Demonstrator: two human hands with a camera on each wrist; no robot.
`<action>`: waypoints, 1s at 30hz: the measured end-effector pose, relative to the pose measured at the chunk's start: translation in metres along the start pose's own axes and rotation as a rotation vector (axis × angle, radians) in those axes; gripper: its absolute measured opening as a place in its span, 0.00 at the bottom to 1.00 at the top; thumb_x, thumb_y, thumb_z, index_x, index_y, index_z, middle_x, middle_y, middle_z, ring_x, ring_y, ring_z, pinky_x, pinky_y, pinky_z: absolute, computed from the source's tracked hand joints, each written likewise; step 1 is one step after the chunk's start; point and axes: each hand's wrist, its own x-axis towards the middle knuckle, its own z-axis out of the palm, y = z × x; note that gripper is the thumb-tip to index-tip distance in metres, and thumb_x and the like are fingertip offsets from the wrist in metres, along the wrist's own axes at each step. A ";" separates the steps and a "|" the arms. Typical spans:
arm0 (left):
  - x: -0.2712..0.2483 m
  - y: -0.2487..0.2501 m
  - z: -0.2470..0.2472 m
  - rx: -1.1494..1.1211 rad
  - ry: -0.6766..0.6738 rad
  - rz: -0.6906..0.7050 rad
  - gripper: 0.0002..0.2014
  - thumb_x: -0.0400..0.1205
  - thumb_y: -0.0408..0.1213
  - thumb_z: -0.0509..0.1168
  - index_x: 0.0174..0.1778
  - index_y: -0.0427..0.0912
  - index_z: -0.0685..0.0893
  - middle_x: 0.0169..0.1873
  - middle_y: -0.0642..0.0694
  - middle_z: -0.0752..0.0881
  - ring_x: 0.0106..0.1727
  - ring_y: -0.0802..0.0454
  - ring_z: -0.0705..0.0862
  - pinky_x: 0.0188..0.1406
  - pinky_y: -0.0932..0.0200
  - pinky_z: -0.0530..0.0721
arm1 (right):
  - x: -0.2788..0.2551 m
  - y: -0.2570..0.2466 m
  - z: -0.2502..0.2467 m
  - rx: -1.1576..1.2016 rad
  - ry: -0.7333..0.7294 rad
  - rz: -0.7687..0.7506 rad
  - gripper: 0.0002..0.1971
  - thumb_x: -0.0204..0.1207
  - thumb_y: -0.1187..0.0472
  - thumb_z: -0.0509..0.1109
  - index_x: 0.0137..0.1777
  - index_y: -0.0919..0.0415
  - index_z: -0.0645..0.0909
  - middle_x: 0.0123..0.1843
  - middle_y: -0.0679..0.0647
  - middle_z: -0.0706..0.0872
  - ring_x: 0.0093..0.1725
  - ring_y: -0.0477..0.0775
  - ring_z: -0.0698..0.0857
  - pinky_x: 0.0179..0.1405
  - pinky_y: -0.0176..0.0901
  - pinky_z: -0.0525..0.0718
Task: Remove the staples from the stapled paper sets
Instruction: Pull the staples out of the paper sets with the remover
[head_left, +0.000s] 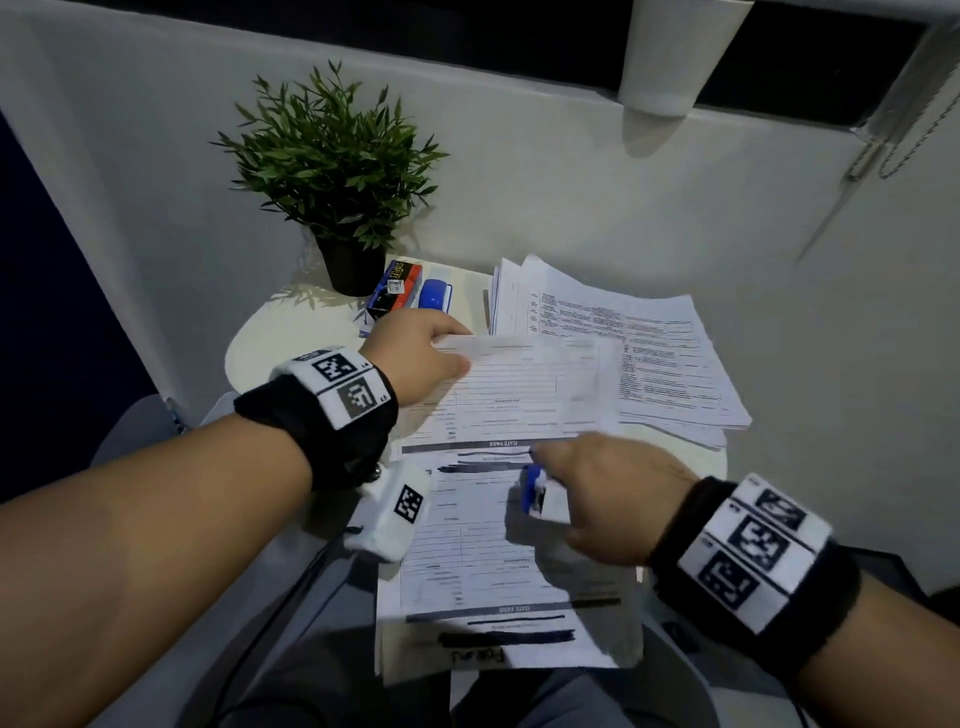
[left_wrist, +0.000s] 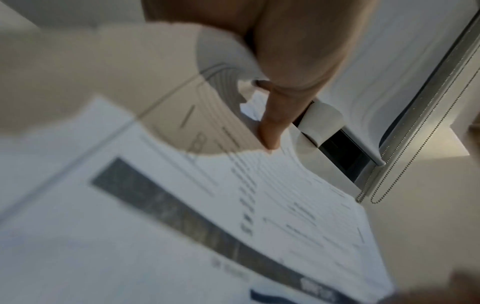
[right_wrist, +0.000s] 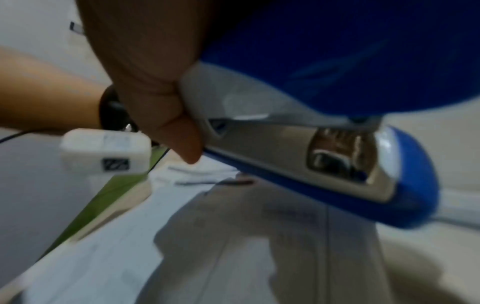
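the form sheet (head_left: 519, 384) you are lifting is raised off the surface at its far left corner, its print blurred, and it lies partly over a second form (head_left: 498, 561) that rests flat in front of you with its near edge hanging over the round white surface (head_left: 291, 332). your left hand (head_left: 415, 364) has its grip closed on that raised corner, thumb on top and fingers (left_wrist: 272, 127) curled under the edge, as the left wrist view shows. your right hand (head_left: 613, 499) hovers just above the lower form with its grip wrapped round a blue and white stapler (head_left: 535, 491); the right wrist view shows the thumb pressed against the white body and the metal plate of the blue base open to view, the stapler held tilted over the paper. whether a staple is left in either form cannot be told, as the pictures are too blurred. to the right, a loose pile of printed sheets (head_left: 623, 338) lies fanned out, touching the lifted sheet. at the far edge stand a potted plant (head_left: 332, 171), a box of staples (head_left: 395, 288) just beside it, and a blue object (head_left: 434, 295) next to the box.
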 end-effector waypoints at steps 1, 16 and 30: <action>-0.001 0.000 -0.001 -0.011 -0.043 0.027 0.13 0.76 0.32 0.72 0.56 0.45 0.87 0.47 0.52 0.85 0.50 0.56 0.81 0.55 0.65 0.76 | 0.001 -0.002 0.007 0.024 -0.050 0.011 0.34 0.72 0.48 0.70 0.76 0.51 0.62 0.66 0.53 0.76 0.64 0.57 0.78 0.57 0.47 0.81; -0.028 -0.046 0.010 0.801 -0.547 0.501 0.32 0.80 0.27 0.60 0.74 0.64 0.69 0.76 0.68 0.64 0.81 0.63 0.53 0.74 0.63 0.61 | -0.010 -0.010 -0.005 0.140 0.376 -0.088 0.24 0.56 0.47 0.62 0.48 0.61 0.79 0.59 0.60 0.81 0.52 0.65 0.81 0.43 0.52 0.86; -0.035 -0.058 0.025 0.757 -0.367 0.445 0.39 0.76 0.26 0.61 0.79 0.63 0.58 0.67 0.60 0.70 0.68 0.55 0.65 0.66 0.58 0.63 | 0.001 0.009 0.010 0.051 -0.148 0.036 0.34 0.70 0.39 0.67 0.76 0.47 0.67 0.86 0.43 0.45 0.82 0.41 0.56 0.71 0.43 0.71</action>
